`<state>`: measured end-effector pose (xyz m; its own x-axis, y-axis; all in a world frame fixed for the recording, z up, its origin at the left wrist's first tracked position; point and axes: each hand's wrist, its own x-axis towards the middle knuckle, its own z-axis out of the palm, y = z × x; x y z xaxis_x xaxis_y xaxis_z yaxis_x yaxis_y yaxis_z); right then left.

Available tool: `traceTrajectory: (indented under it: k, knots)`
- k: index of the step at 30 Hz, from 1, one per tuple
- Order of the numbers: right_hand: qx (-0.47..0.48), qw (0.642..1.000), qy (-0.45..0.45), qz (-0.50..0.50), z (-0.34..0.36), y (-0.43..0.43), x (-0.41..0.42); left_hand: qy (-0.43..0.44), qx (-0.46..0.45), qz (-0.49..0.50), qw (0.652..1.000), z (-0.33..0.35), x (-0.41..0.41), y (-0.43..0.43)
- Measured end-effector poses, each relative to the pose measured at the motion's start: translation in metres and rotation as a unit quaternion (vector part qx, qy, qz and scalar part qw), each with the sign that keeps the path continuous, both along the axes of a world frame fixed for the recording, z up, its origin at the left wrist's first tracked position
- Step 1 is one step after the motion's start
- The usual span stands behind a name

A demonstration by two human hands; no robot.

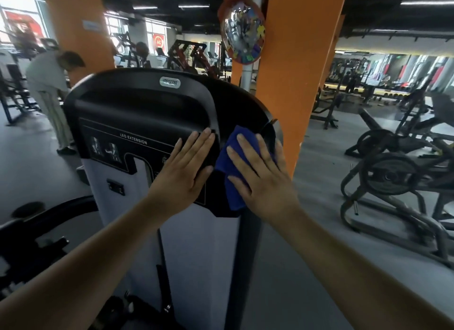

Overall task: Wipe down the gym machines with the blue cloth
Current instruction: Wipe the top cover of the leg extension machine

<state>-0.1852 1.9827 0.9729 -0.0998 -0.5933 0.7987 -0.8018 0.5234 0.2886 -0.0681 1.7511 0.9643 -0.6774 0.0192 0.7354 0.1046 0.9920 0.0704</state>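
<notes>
The right hand (262, 180) lies flat, fingers spread, pressing the blue cloth (233, 167) against the right edge of the black shroud (147, 108) of the leg extension machine (196, 243). Just to its left, the left hand (184, 172) rests open and flat on the shroud's face, holding nothing, apparently bracing. To wipe this edge well, I would judge the palm should keep even pressure and follow the curve round the rim, with the folded cloth kept under the fingers rather than bunching. Behind stands an orange pillar (302, 71) with a convex mirror (243, 32). Far left, a person (49, 84) bends over; plate-loaded machines (398, 177) stand on the right.
</notes>
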Motion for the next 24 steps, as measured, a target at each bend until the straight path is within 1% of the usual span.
traceTrajectory:
  k: [2, 3, 6, 8, 9, 12, 14, 16, 18, 21, 22, 24]
  knots:
    - [-0.028, 0.998, -0.052, -0.009, -0.004, -0.011, 0.01, 0.004, -0.001, 0.014, 1.0, -0.01, 0.004, -0.009]
    - [-0.018, 0.998, -0.054, -0.007, -0.011, -0.015, 0.015, 0.005, 0.006, 0.018, 1.0, -0.016, 0.006, -0.011]
    - [0.052, 0.998, 0.017, 0.01, -0.025, -0.019, 0.015, 0.013, 0.012, 0.018, 1.0, -0.031, 0.007, -0.014]
    - [0.074, 0.995, 0.063, 0.007, -0.014, -0.021, 0.011, 0.027, 0.019, 0.021, 0.999, -0.033, 0.006, -0.017]
    - [0.077, 0.994, 0.071, 0.006, -0.005, -0.024, 0.012, 0.031, 0.027, 0.025, 0.999, -0.031, 0.005, -0.02]
    - [0.096, 0.994, 0.052, 0.001, 0.006, -0.039, 0.023, 0.035, 0.031, 0.032, 0.998, -0.028, 0.002, -0.028]
    - [0.138, 0.99, 0.041, -0.013, 0.0, -0.045, 0.031, 0.04, 0.016, 0.023, 0.999, -0.031, 0.001, -0.035]
    - [0.175, 0.983, 0.054, -0.025, -0.006, -0.048, 0.036, 0.046, 0.011, 0.022, 0.999, -0.036, 0.0, -0.043]
    - [0.178, 0.98, 0.071, -0.046, 0.002, -0.055, 0.039, 0.056, 0.008, 0.022, 0.998, -0.042, -0.003, -0.051]
    - [0.135, 0.987, 0.051, -0.07, 0.024, -0.078, 0.047, 0.08, 0.016, 0.011, 0.997, -0.047, -0.005, -0.064]
    - [0.137, 0.986, 0.051, -0.08, 0.025, -0.085, 0.05, 0.087, 0.022, 0.011, 0.996, -0.048, -0.004, -0.068]
    - [0.188, 0.974, 0.081, -0.098, 0.012, -0.097, 0.057, 0.088, 0.033, 0.016, 0.995, -0.05, -0.001, -0.08]
